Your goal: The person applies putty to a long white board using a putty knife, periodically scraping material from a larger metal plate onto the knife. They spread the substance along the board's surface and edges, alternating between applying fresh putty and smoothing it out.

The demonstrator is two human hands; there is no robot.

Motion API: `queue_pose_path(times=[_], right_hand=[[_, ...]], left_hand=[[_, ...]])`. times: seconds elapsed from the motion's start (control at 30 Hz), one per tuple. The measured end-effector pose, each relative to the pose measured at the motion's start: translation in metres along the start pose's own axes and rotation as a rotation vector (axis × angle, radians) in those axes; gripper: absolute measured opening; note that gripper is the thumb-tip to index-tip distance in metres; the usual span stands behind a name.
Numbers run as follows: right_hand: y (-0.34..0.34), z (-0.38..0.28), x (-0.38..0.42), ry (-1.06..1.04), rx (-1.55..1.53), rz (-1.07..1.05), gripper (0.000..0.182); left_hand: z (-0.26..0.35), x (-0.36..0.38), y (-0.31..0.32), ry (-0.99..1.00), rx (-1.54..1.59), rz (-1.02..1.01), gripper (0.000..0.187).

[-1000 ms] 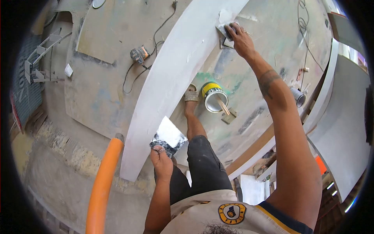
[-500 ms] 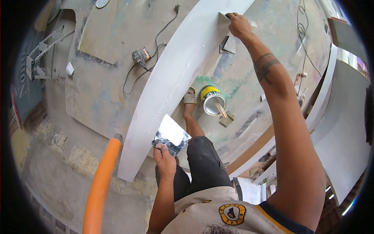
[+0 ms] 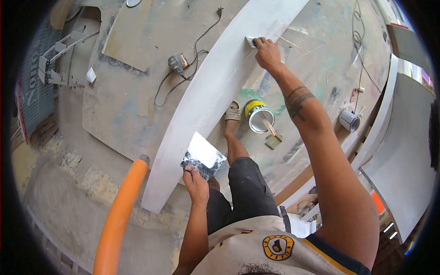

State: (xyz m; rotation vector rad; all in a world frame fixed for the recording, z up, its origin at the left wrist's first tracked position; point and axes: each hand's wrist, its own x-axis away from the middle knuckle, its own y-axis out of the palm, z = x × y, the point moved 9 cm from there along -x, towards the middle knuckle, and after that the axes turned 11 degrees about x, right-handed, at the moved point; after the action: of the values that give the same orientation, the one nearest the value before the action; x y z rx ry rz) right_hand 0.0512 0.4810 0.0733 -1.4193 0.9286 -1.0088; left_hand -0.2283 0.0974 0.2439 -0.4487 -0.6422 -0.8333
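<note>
A long, curved white panel (image 3: 192, 107) runs diagonally from the top of the view down towards me. My right hand (image 3: 268, 52) pinches a small flat putty spreader (image 3: 250, 41), its blade against the panel's upper part. Down by the panel's near end, my left hand (image 3: 197, 185) grips a square putty board (image 3: 208, 170) at its lower corner. White putty (image 3: 201, 149) covers much of that board, which is dark and smeared along its near edge.
An open paint can (image 3: 261, 120) with wooden sticks stands on the floor beside my foot. Left of the panel lie a corded sander (image 3: 178, 63) and its cable. An orange hose (image 3: 120, 211) rises at lower left. Another can (image 3: 349, 121) sits at right.
My right hand has drawn the spreader down along the panel, towards me. My left hand still holds the putty board in nearly the same place. The view has shifted slightly.
</note>
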Motion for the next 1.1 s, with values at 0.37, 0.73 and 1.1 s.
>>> queue_pose_path(times=[0.37,0.73,1.1], right_hand=[[-0.006,-0.096,0.067,-0.006,-0.045,-0.002,0.038],[0.015,-0.181,0.13,0.001,-0.066,-0.045,0.049],[0.019,-0.273,0.194,-0.042,-0.092,-0.064,0.05]], left_hand=[[-0.029,0.014,-0.073,0.062,0.014,0.007,0.012],[-0.059,0.031,-0.167,0.057,0.013,0.07,0.014],[-0.098,0.048,-0.266,0.092,0.046,0.195,0.015]])
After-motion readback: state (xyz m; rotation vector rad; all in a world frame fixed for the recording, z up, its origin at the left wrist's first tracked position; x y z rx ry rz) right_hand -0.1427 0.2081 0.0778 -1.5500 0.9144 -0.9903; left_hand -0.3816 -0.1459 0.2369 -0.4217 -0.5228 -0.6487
